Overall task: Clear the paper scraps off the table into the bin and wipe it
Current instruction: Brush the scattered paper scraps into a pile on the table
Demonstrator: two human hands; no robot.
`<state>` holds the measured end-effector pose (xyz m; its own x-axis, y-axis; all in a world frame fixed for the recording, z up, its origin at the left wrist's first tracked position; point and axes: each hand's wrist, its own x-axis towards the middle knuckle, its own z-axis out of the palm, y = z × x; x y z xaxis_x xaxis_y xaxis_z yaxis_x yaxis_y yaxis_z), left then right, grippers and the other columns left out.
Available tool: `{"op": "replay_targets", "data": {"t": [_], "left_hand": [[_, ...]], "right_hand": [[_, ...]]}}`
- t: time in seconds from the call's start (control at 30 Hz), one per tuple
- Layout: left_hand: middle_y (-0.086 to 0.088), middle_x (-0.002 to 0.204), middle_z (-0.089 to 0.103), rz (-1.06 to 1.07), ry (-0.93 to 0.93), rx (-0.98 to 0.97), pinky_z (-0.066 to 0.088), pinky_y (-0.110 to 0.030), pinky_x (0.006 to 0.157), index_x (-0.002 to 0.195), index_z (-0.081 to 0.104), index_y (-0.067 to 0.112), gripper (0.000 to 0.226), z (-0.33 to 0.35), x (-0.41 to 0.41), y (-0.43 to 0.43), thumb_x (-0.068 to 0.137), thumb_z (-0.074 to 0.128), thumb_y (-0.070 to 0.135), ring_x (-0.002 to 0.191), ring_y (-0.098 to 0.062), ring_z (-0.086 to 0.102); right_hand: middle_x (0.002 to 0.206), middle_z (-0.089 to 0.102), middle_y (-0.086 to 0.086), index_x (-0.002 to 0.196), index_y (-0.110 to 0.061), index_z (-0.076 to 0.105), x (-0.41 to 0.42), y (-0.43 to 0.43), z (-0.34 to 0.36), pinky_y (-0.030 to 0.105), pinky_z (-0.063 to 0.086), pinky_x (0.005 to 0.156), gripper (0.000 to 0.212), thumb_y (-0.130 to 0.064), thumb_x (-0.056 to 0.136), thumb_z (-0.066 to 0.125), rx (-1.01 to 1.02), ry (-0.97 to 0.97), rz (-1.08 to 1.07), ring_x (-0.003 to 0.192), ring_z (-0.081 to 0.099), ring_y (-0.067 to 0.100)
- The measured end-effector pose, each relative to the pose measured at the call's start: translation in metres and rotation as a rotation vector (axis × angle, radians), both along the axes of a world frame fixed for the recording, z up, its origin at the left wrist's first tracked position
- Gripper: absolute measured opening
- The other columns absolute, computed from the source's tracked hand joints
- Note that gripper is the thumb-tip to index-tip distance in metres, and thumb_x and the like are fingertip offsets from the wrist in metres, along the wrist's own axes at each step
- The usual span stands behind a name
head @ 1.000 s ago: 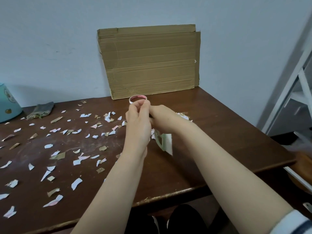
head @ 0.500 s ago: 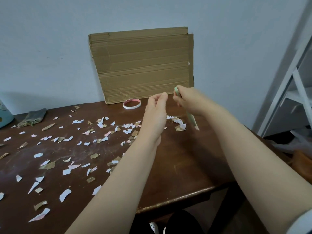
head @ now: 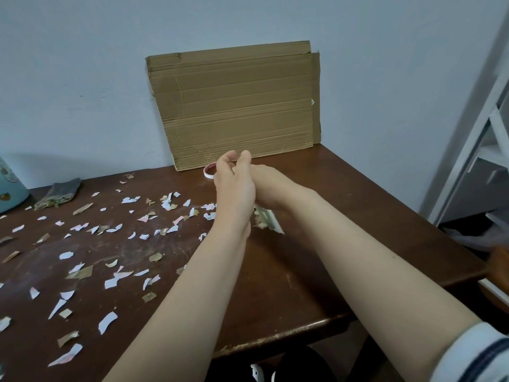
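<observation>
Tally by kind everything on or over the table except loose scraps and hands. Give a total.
Flattened cardboard: 1
Tape roll: 1
Grey cloth: 1
Teal container: 1
Pale strip held by the right hand: 1
Total: 5

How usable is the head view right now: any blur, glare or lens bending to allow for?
Head view: light soft and even, no harsh glare on the table; scraps sharp; left hand and right hand slightly soft, the card the right hand holds smeared; shelf frame at the right edge slants, likely lens distortion.
</observation>
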<state>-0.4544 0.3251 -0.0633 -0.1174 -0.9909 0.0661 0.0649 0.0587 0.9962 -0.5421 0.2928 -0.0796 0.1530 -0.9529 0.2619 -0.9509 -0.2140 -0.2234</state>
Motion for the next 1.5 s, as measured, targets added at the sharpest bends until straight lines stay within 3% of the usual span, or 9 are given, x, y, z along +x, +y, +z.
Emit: {"op": "replay_targets", "data": {"t": [0.17, 0.4, 0.57, 0.77, 0.9, 0.97, 1.1, 1.33, 1.5], "left_hand": [[-0.004, 0.134, 0.045, 0.034, 0.020, -0.006, 0.040, -0.037, 0.103, 0.117, 0.042, 0.033, 0.024, 0.001, 0.008, -0.003, 0.095, 0.043, 0.040, 0.114, -0.014, 0.050], [0.005, 0.132, 0.044, -0.080, -0.009, 0.032, 0.029, -0.021, 0.081, 0.116, 0.041, 0.034, 0.021, -0.001, 0.002, 0.004, 0.097, 0.039, 0.041, 0.103, -0.006, 0.042], [0.012, 0.111, 0.050, -0.092, -0.015, 0.023, 0.033, -0.014, 0.072, 0.121, 0.042, 0.030, 0.025, -0.001, 0.005, 0.004, 0.098, 0.040, 0.039, 0.089, 0.006, 0.046], [-0.004, 0.133, 0.046, -0.032, -0.014, 0.011, 0.041, -0.037, 0.103, 0.114, 0.044, 0.033, 0.021, 0.003, 0.017, -0.002, 0.095, 0.043, 0.041, 0.116, -0.016, 0.051], [0.000, 0.131, 0.045, -0.065, -0.050, -0.020, 0.034, -0.014, 0.072, 0.124, 0.043, 0.028, 0.030, 0.008, 0.012, -0.002, 0.097, 0.040, 0.040, 0.098, -0.003, 0.046], [0.003, 0.129, 0.042, -0.116, -0.070, -0.014, 0.035, -0.010, 0.063, 0.126, 0.041, 0.028, 0.031, 0.010, 0.004, -0.002, 0.098, 0.039, 0.041, 0.090, 0.003, 0.043], [0.004, 0.125, 0.042, -0.192, -0.107, 0.048, 0.030, -0.026, 0.084, 0.125, 0.040, 0.029, 0.032, 0.013, -0.012, -0.006, 0.097, 0.038, 0.045, 0.102, -0.011, 0.040], [0.005, 0.112, 0.045, -0.207, -0.128, 0.088, 0.030, -0.028, 0.083, 0.127, 0.044, 0.023, 0.037, 0.013, -0.020, -0.016, 0.097, 0.037, 0.044, 0.104, -0.014, 0.042], [0.012, 0.097, 0.048, -0.156, -0.075, 0.095, 0.031, -0.017, 0.058, 0.118, 0.043, 0.026, 0.023, 0.011, -0.008, -0.016, 0.099, 0.036, 0.039, 0.086, 0.000, 0.047]], "right_hand": [[0.109, 0.065, 0.002, 0.112, -0.014, 0.056, 0.003, 0.009, 0.014, 0.035, 0.046, 0.082, 0.025, -0.026, 0.095, 0.043, 0.000, -0.235, 0.074, 0.098, 0.059, 0.022], [0.106, 0.060, 0.012, 0.095, -0.013, 0.046, -0.049, 0.031, 0.026, 0.031, 0.032, 0.072, 0.018, -0.026, 0.099, 0.034, 0.000, 0.004, -0.291, 0.096, 0.054, 0.030], [0.114, 0.060, 0.011, 0.105, -0.010, 0.049, -0.023, 0.018, 0.007, 0.031, 0.033, 0.073, 0.023, -0.028, 0.098, 0.037, 0.080, 0.023, -0.194, 0.104, 0.054, 0.029], [0.105, 0.066, 0.007, 0.114, -0.012, 0.055, 0.011, 0.007, 0.011, 0.036, 0.045, 0.074, 0.030, -0.028, 0.097, 0.037, 0.026, -0.210, 0.019, 0.094, 0.060, 0.028], [0.101, 0.065, 0.011, 0.098, -0.007, 0.053, -0.013, 0.013, 0.025, 0.039, 0.044, 0.081, 0.025, -0.025, 0.099, 0.036, -0.085, -0.291, -0.086, 0.094, 0.058, 0.029], [0.097, 0.064, 0.013, 0.090, -0.010, 0.050, -0.033, 0.013, 0.031, 0.037, 0.042, 0.078, 0.024, -0.025, 0.099, 0.034, -0.155, -0.266, -0.191, 0.091, 0.057, 0.030], [0.092, 0.053, 0.011, 0.088, -0.010, 0.050, -0.066, 0.003, 0.029, 0.035, 0.036, 0.074, 0.026, -0.025, 0.100, 0.033, -0.186, -0.119, -0.347, 0.094, 0.053, 0.032], [0.112, 0.057, 0.016, 0.110, -0.006, 0.057, -0.073, -0.011, 0.002, 0.033, 0.036, 0.077, 0.031, -0.026, 0.099, 0.037, -0.069, 0.008, -0.416, 0.102, 0.053, 0.033], [0.108, 0.061, 0.017, 0.096, -0.009, 0.056, -0.041, -0.009, 0.000, 0.033, 0.033, 0.074, 0.028, -0.029, 0.099, 0.038, -0.025, -0.016, -0.309, 0.102, 0.054, 0.034]]}}
